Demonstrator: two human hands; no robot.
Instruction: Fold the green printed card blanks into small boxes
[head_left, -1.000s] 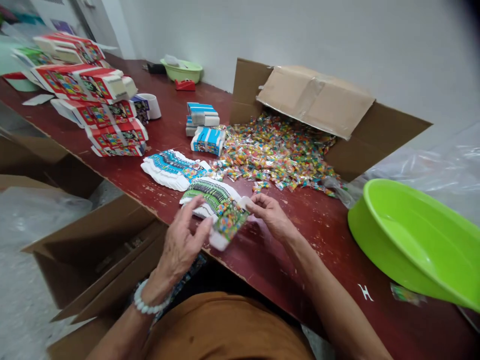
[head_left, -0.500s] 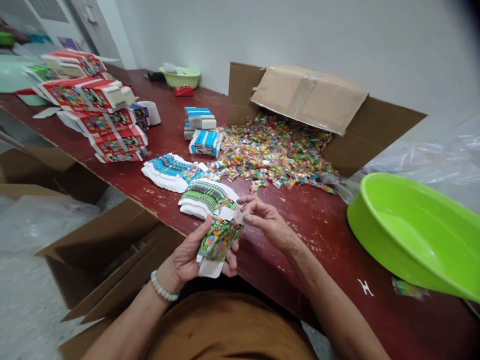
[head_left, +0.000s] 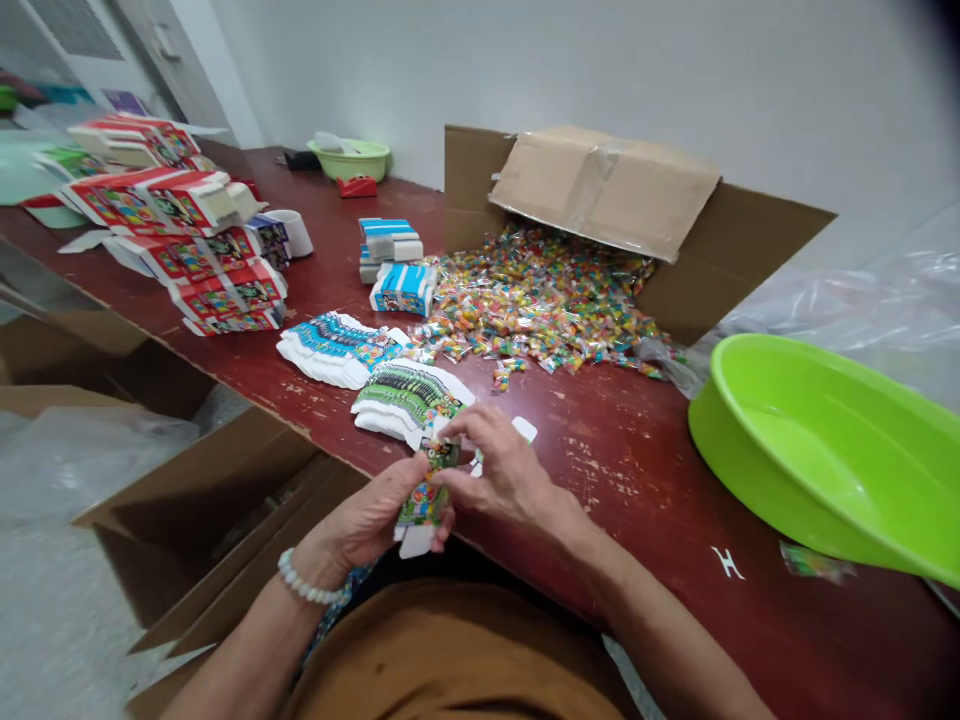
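A small printed paper box (head_left: 424, 497), green and multicoloured with white flaps, is held over the near edge of the dark red table (head_left: 645, 470). My left hand (head_left: 375, 515) grips it from below and the side. My right hand (head_left: 499, 470) is closed on its upper end, fingers pinching a flap. Just beyond lie two fanned stacks of flat box blanks, one green and black (head_left: 409, 392), one blue (head_left: 334, 343). A heap of small colourful wrapped candies (head_left: 540, 305) spills from a tipped cardboard carton (head_left: 622, 200).
A lime green basin (head_left: 832, 450) sits at the right. Folded blue boxes (head_left: 401, 285) and a pile of red boxes (head_left: 187, 240) stand at the left. An open cardboard carton (head_left: 225, 500) is on the floor at the left. A green bowl (head_left: 349, 158) and a red tape dispenser (head_left: 356, 186) sit at the far end.
The box has come nearer to my body and turned more upright. My left hand has wrapped around it and my right hand has moved in onto its top flap.
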